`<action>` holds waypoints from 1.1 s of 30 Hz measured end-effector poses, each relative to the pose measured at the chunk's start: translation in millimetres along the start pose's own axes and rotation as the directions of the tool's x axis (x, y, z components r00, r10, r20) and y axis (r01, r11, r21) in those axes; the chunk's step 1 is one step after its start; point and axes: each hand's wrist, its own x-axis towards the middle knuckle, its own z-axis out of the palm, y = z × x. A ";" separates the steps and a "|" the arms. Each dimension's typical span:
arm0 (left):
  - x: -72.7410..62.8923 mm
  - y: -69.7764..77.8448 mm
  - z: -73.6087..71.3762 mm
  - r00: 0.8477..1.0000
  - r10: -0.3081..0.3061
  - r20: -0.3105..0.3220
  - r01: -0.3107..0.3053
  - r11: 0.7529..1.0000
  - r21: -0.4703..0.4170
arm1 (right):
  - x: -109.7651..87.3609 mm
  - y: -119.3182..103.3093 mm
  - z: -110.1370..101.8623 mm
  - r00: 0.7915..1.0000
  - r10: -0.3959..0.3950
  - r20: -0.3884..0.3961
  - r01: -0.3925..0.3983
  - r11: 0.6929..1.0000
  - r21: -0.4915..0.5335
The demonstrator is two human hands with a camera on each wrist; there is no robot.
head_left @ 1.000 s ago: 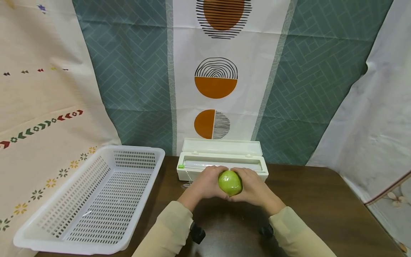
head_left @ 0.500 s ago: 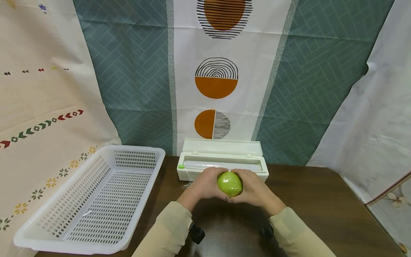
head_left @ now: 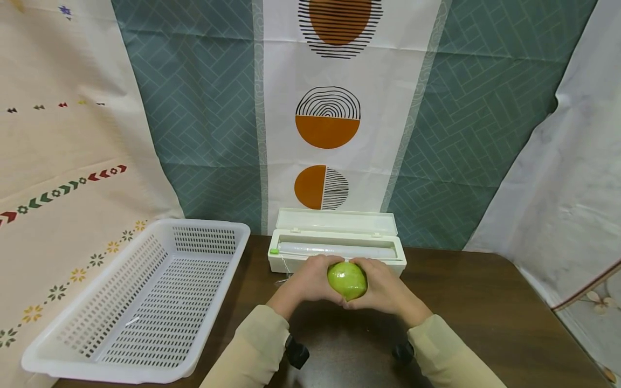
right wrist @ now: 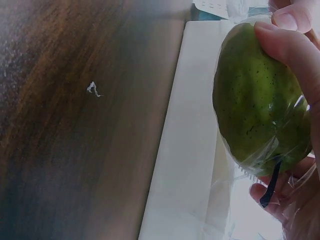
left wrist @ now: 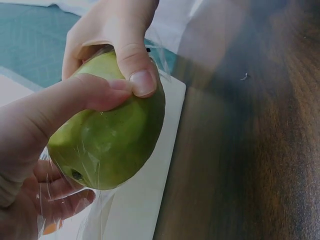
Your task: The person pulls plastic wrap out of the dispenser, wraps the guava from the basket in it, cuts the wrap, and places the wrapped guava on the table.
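Note:
A green pear (head_left: 347, 281) with a dark stem, seen in the right wrist view, is held between both hands above the table. Clear plastic wrap (left wrist: 92, 162) clings around it, with loose folds at its ends. My left hand (head_left: 317, 280) grips the pear's left side and my right hand (head_left: 382, 285) grips its right side. Both thumbs press on the near face, their tips meeting in the left wrist view. Just behind the hands stands a white cling film dispenser (head_left: 394, 258), its lid raised and a roll of film (head_left: 310, 249) inside.
On the left is a white slotted plastic basket (head_left: 208, 323) with a small white strip (head_left: 132, 321) in it. A tiny white scrap (right wrist: 93, 89) lies on the dark wooden table (head_left: 490, 318). Patterned cloths hang behind and at both sides.
The pear and both hands have sunk slightly toward the person, and the pear has turned a little between the fingers. The grip stays the same.

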 end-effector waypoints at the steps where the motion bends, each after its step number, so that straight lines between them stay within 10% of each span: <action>1: -0.4 -0.1 0.0 1.000 -0.003 0.001 0.003 1.000 0.002 | -0.1 -0.2 -0.1 1.000 -0.001 0.001 0.001 1.000 0.009; 33: -2.2 -7.3 5.2 0.998 -0.010 0.057 0.014 0.998 -0.064 | -5.3 1.9 7.9 1.000 0.006 0.028 -0.009 0.994 0.108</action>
